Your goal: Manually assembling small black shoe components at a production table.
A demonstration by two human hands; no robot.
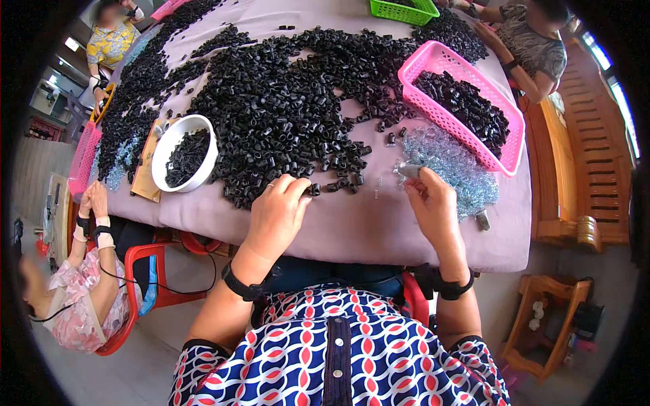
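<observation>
My left hand point(279, 211) is at the near edge of a big heap of small black ring-shaped plastic parts point(271, 115). Between its thumb and fingertips it pinches one black plastic part point(313, 190). To the right, my right hand point(435, 206) is closed, its thumb pressing on a small flat grey piece point(409, 170) whose exact kind I cannot make out. That hand is at the left side of a pile of tiny silvery springs point(467, 193). A few loose springs point(378, 189) lie on the cloth between my hands.
A pink basket point(504, 161) of black parts stands at the right. At the left are a white bowl point(211, 154) with thin black pieces and a cardboard piece point(143, 181). A green basket point(423, 19) is at the far side. Other people work around the cloth-covered table point(433, 247).
</observation>
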